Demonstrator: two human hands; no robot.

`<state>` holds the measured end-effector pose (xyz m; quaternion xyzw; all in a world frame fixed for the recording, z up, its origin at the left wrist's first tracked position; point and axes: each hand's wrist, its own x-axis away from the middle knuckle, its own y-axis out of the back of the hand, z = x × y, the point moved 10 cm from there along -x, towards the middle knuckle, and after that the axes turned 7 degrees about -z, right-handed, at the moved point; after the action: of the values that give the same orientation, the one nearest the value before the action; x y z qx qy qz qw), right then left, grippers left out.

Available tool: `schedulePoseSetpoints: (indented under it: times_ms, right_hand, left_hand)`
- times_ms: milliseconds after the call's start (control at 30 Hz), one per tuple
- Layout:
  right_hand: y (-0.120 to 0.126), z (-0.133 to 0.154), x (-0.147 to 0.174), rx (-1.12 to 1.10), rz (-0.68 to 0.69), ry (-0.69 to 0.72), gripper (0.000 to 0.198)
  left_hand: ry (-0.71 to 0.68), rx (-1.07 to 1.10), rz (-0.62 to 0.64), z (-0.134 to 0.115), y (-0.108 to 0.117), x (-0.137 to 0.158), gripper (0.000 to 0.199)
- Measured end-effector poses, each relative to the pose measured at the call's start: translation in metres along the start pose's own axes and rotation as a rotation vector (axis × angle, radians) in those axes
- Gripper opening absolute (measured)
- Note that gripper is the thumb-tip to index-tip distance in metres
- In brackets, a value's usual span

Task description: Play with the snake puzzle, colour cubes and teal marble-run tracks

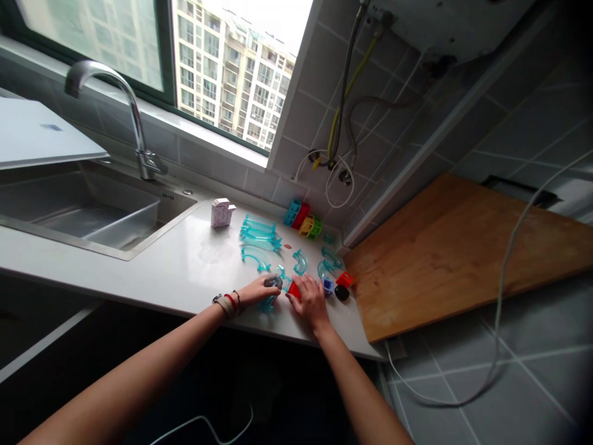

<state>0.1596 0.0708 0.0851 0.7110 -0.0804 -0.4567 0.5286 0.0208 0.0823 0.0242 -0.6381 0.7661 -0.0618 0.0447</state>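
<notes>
My left hand [257, 290] is closed on a small dark grey piece [273, 281] whose exact kind I cannot make out. Clear teal plastic parts lie around it, one [266, 304] just below the fingers. My right hand [310, 301] grips a red plastic block [294, 289], its fingers curled over the top. Beyond both hands lie a curved teal track piece [300, 262] and a longer curved one [256, 258]. Right of my right hand sit a purple block [328, 286], a black rounded object [341, 292] and another red block [344, 279].
Straight teal track pieces [259, 235] lie farther back, near a small patterned box [222, 212]. Blue, red, yellow and green blocks [306, 227] stand by the wall. A steel sink [125, 252] is at left; a wooden board [454, 259] bounds the counter at right.
</notes>
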Motion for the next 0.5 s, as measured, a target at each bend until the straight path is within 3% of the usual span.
schedulePoseSetpoints:
  times_ms: [167, 333, 433, 500]
  right_hand:
    - [-0.012, -0.014, 0.002, -0.021, -0.051, -0.088, 0.048]
    - [-0.009, -0.027, -0.008, -0.1, -0.108, -0.165, 0.054]
    - [-0.002, -0.029, -0.016, -0.494, -0.199, -0.329, 0.05]
    - [-0.013, -0.028, -0.02, -0.837, -0.211, -0.503, 0.045]
  left_hand:
    - [0.005, 0.305, -0.093, -0.005, 0.016, 0.006, 0.028]
    - [0.059, 0.415, -0.087, -0.007, 0.015, 0.007, 0.033]
    - [0.109, 0.406, -0.016, -0.015, 0.009, 0.005, 0.038]
    - [0.132, 0.39, 0.035, -0.022, 0.006, -0.001, 0.04]
